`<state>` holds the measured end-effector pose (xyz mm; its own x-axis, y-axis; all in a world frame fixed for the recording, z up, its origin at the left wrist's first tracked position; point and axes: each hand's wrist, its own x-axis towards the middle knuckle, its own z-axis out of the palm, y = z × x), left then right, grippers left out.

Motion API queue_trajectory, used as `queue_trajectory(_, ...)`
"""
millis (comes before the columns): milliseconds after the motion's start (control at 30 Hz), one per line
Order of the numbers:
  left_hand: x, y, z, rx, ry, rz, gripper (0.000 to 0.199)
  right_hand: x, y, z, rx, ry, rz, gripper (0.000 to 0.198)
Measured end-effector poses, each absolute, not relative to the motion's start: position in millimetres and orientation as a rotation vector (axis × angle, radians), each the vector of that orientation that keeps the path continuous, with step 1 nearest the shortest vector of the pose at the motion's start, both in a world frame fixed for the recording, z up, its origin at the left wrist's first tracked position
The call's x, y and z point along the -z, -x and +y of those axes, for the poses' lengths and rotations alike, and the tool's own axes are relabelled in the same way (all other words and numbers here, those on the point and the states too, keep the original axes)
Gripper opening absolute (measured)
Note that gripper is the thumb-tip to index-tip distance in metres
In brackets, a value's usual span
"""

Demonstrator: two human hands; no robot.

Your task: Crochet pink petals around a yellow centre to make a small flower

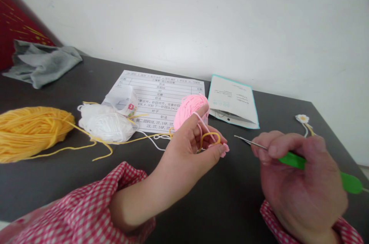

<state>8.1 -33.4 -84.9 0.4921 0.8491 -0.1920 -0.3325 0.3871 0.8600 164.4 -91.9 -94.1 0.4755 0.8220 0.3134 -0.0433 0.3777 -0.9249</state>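
Between the thumb and fingers of my left hand [191, 147] is a small pink crochet piece [224, 149], with a loop of yellow yarn [211, 134] above it. Pink yarn runs over the raised index finger toward a pink yarn ball [188, 111] just behind the hand. My right hand [302, 182] is closed around the green handle of a crochet hook [292, 160]. Its metal tip points left, a short way from the pink piece and apart from it.
A yellow yarn skein [34, 132] and a white yarn ball [106, 122] lie left, strands trailing across the dark table [230, 213]. Behind are a printed pattern sheet [161, 86], a white packet [232, 99] and a grey cloth [46, 63]. A small crocheted flower [302, 119] lies right.
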Motion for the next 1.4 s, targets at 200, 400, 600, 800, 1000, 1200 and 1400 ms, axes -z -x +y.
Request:
queue_trajectory(200, 84.4, -7.7, -33.4, -0.839, -0.888, 0.721, 0.07, 92.1, -160.5, -94.6, -0.739, 1.045, -0.968, 0.042)
queue_trajectory(400, 83.4, -7.5, -32.6, -0.821, -0.914, 0.736, 0.076, 92.1, -159.4, -96.3, -0.721, 1.075, -0.98, 0.04)
queue_trajectory(600, 85.3, -8.4, -33.4, -0.816, -0.936, 0.75, 0.072, 92.6, -159.6, -95.3, -0.732, 1.075, -0.997, 0.039)
queue_trajectory(800, 85.8, -6.8, -33.4, -0.814, -0.95, 0.761, 0.075, 92.2, -159.1, -93.5, -0.747, 1.083, -0.986, 0.04)
queue_trajectory(1000, 86.1, -5.8, -33.8, -0.793, -0.96, 0.77, 0.08, 90.2, -161.1, -95.9, -0.749, 1.114, -0.969, 0.041)
queue_trajectory(1200, 87.6, -6.8, -35.5, -0.757, -0.972, 0.774, 0.08, 88.9, -163.8, -96.2, -0.802, 1.12, -0.963, 0.043)
queue_trajectory(1400, 87.5, -8.1, -33.8, -0.641, -0.839, 0.795, 0.085, 84.6, -168.6, -94.6, -0.843, 1.161, -0.969, 0.044)
